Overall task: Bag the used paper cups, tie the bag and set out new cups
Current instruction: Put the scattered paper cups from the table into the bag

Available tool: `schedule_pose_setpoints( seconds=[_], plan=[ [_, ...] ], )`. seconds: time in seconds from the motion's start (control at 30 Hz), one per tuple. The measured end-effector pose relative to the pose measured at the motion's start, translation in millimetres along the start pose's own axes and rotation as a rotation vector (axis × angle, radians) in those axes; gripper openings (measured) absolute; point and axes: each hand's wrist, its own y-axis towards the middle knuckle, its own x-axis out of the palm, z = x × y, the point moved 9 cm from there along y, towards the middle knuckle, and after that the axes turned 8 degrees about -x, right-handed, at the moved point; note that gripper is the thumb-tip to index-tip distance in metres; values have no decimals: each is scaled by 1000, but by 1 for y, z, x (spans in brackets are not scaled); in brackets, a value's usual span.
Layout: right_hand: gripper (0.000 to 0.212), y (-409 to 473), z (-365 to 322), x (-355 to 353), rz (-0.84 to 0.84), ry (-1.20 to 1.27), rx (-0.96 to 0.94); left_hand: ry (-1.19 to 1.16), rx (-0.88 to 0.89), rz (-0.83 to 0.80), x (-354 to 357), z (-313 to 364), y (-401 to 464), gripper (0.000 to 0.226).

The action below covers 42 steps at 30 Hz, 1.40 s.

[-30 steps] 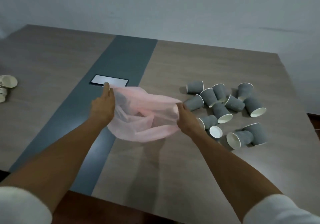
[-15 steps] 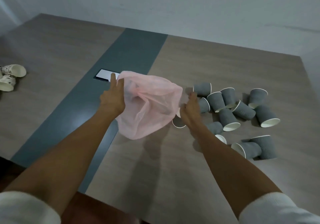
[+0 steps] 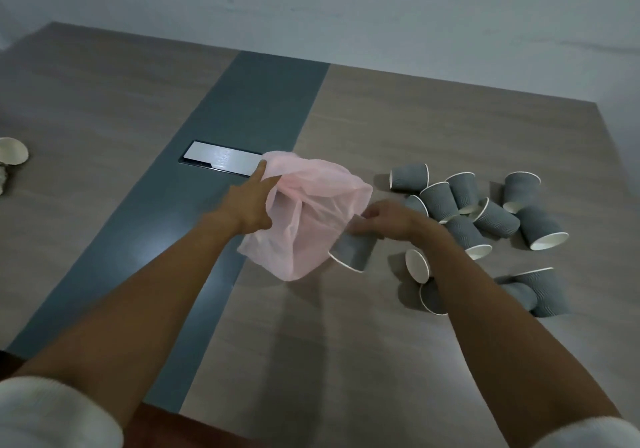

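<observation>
Above the counter (image 3: 311, 361), the left hand (image 3: 251, 205) holds the pink bag (image 3: 311, 212) open. The right hand (image 3: 388, 221) grips a grey cup (image 3: 353, 250) beside the bag, near other fallen cups (image 3: 485, 212).

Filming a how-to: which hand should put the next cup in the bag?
Right. The right hand already grips a grey cup beside the pink bag; the left hand holds the bag's mouth open.

Wooden table (image 3: 104, 108), inset metal plate (image 3: 221, 158)
</observation>
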Motion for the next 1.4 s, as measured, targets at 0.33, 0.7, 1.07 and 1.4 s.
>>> schedule_pose_setpoints(
  seconds=[0.33,0.7,1.07,1.4],
  plan=[
    [66,25,-11,55,314,372,30,-367,227,-41,-13,58,-2,108],
    [34,0,120,-74,584,-55,384,-257,215,204,-18,72,3,60],
    [22,-2,112,-85,650,80,217,103,159,264,-19,83,22,88],
    [16,27,21,15,277,661,42,-31,140,174,-15,107,34,90]
  ],
)
